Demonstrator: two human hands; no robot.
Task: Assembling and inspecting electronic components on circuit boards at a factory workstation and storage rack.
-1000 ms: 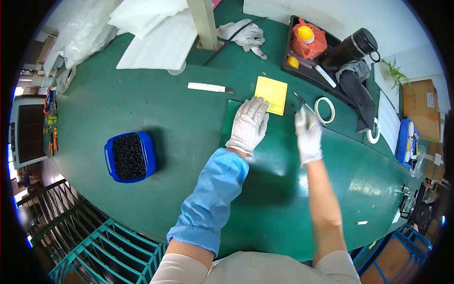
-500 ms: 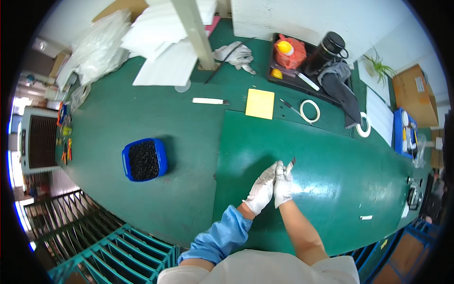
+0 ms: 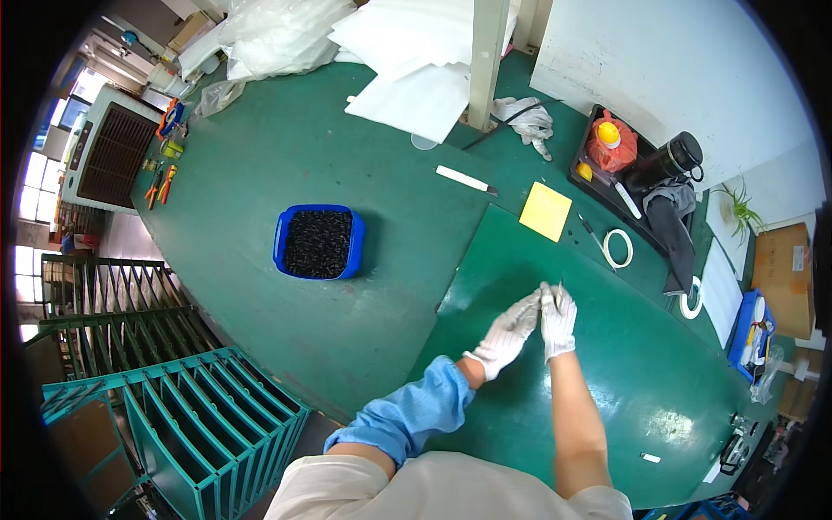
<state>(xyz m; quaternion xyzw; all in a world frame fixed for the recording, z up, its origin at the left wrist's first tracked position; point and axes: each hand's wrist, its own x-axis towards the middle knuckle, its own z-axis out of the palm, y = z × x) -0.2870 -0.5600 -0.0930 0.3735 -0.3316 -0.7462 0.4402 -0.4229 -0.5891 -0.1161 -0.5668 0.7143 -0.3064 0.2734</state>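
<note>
Both my hands wear white gloves and meet above the green mat (image 3: 641, 347), fingertips close together. My right hand (image 3: 559, 325) is closed around a small thin blade (image 3: 562, 283), whose tip sticks up past the fingers. Its handle is hidden in the glove. My left hand (image 3: 505, 336), below a blue sleeve, has its fingers pressed together beside the right one. Whatever they pinch is too small or hidden to name. To the left stands a blue tub (image 3: 357, 247) full of small black pieces.
A yellow note pad (image 3: 545, 211), tape roll (image 3: 618, 249) and white-handled knife (image 3: 465, 178) lie beyond my hands. A black tray (image 3: 579, 163) holds a dark flask (image 3: 667, 160). White foam sheets (image 3: 416, 100) lie beside a post (image 3: 484, 69). Teal racks (image 3: 182, 416) stand lower left.
The view has turned, so the table's things sit further right in the picture. The blade, which slanted right, now points upward and shows thinner. My hands stay together.
</note>
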